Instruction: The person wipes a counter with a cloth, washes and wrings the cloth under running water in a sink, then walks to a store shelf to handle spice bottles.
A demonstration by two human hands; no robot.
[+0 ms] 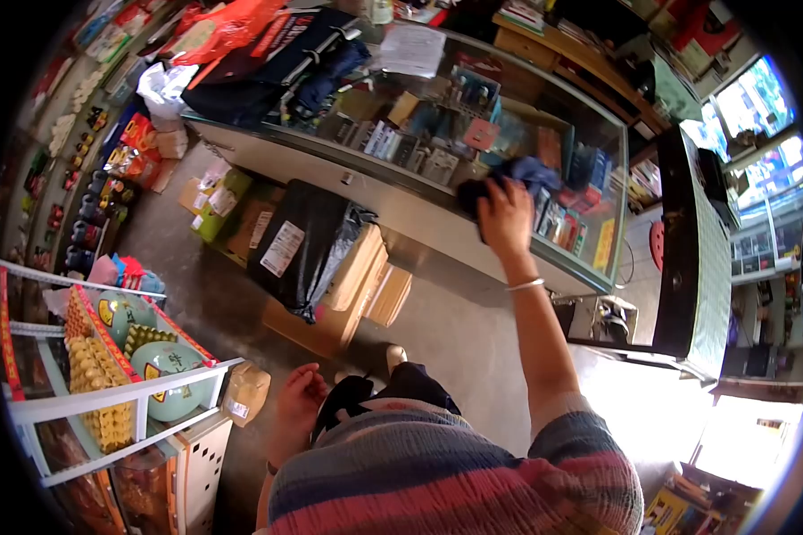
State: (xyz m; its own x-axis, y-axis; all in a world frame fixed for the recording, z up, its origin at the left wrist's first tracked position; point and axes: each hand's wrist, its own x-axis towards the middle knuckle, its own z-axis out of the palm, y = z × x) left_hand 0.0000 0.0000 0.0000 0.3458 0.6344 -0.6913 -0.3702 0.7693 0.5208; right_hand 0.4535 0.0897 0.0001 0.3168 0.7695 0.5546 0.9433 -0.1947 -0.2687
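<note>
A dark blue cloth (531, 174) lies bunched on the glass top of the display counter (330, 153). On it rests my right hand (507, 214), with its fingers closed over the dark fabric near the counter's front edge. My left hand (303, 392) hangs low beside my body, fingers loosely curled and apart, and nothing shows in it. Under the glass, small boxes and a pink item (481, 134) are visible around the cloth.
A black plastic parcel (299, 245) and cardboard boxes (366, 267) stand on the floor before the counter. At left are a white rack (80, 406) with egg trays and green jars (171, 379). A dark cabinet (678, 267) stands at right; papers (412, 51) lie on the counter.
</note>
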